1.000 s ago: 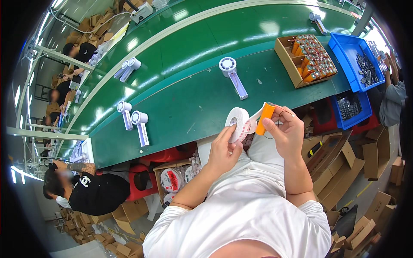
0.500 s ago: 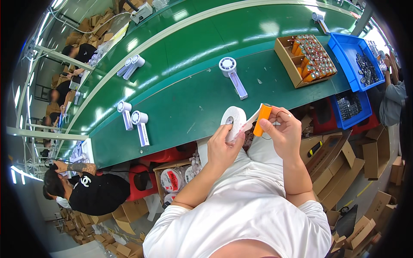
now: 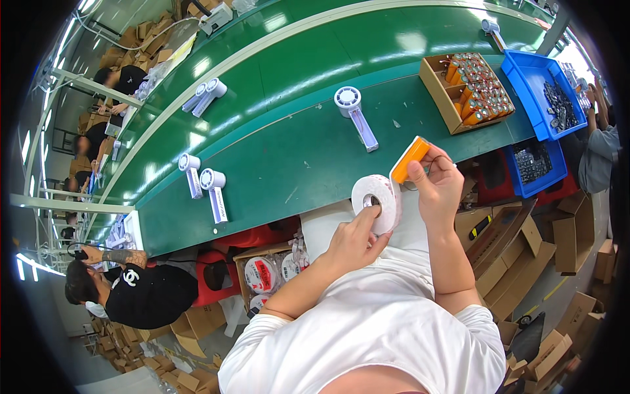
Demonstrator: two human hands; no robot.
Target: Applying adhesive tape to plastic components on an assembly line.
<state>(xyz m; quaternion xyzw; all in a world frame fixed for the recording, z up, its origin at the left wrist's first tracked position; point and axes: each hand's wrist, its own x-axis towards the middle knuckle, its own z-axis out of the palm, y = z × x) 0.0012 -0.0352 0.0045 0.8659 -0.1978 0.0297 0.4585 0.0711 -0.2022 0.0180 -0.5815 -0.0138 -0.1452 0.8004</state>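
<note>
My left hand (image 3: pixel 359 241) grips a roll of white tape (image 3: pixel 390 213), its fingers at the core hole and along the lower rim. An orange cylindrical battery (image 3: pixel 411 161) is pinched between the thumb and fingers of my right hand (image 3: pixel 438 182). It tilts, its upper end leaning right. White tape runs from the roll up along the battery's left side. A thin dark wire shows by my right fingers. Both hands are over my lap, at the near edge of the green bench (image 3: pixel 282 177).
Handheld fans (image 3: pixel 355 118) lie on the bench, with others (image 3: pixel 209 96) on the green conveyor (image 3: pixel 295 49). At the right stand a cardboard box (image 3: pixel 441 98) of orange batteries and blue bins (image 3: pixel 535 111) of small dark parts. A person in black (image 3: pixel 154 295) sits at the left.
The tape roll has turned and shifted right and down with my left hand. The battery has risen and tilted, with tape now along its side. Fans on the conveyor have slid slightly right.
</note>
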